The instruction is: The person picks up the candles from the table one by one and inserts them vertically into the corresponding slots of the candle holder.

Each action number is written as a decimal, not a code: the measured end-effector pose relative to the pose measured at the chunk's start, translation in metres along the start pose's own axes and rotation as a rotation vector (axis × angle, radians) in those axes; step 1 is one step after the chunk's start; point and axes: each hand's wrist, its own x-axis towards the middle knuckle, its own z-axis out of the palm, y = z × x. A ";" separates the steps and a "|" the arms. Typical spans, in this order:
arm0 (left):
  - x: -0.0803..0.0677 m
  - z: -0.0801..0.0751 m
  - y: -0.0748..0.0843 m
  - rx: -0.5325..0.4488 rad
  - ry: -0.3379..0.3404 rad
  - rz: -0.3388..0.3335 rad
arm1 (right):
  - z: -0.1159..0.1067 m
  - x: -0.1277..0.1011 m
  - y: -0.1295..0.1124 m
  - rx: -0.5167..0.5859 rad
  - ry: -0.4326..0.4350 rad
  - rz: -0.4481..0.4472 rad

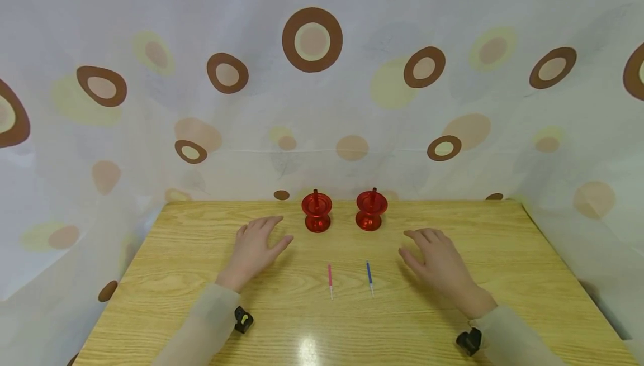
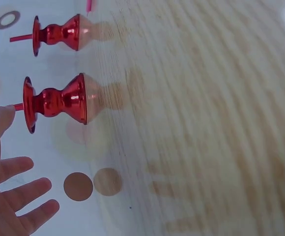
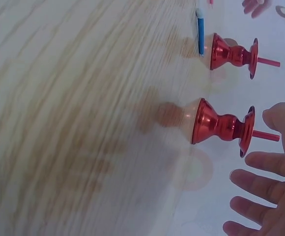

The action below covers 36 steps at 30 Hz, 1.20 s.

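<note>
Two shiny red metal candle holders, a left one and a right one, stand upright near the table's back edge, each with a thin post rising from its dish. In front of them lie a pink pen-like stick and a blue pen-like stick, both with pale lower ends. My left hand is spread to the left of these things, holding nothing. On the other side, my right hand is likewise spread and holds nothing. Neither hand touches a holder in the head view.
A wood-grain table carries everything. Behind it and at both sides hangs a pale curtain patterned with brown and yellow circles. Small black devices sit on my left wrist and right wrist.
</note>
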 end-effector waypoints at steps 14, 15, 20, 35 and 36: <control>0.006 0.003 0.002 -0.060 -0.011 0.015 | 0.005 -0.001 -0.013 0.038 0.000 -0.035; 0.006 0.003 0.003 -0.063 -0.011 0.013 | 0.006 -0.001 -0.014 0.040 0.003 -0.040; 0.009 0.004 0.004 -0.084 0.001 0.014 | 0.010 -0.001 -0.017 0.053 0.015 -0.071; 0.018 0.004 0.004 -0.098 -0.026 0.026 | 0.017 0.002 -0.029 0.070 0.011 -0.135; 0.019 0.004 0.004 -0.096 -0.028 0.028 | 0.018 0.003 -0.029 0.068 0.012 -0.141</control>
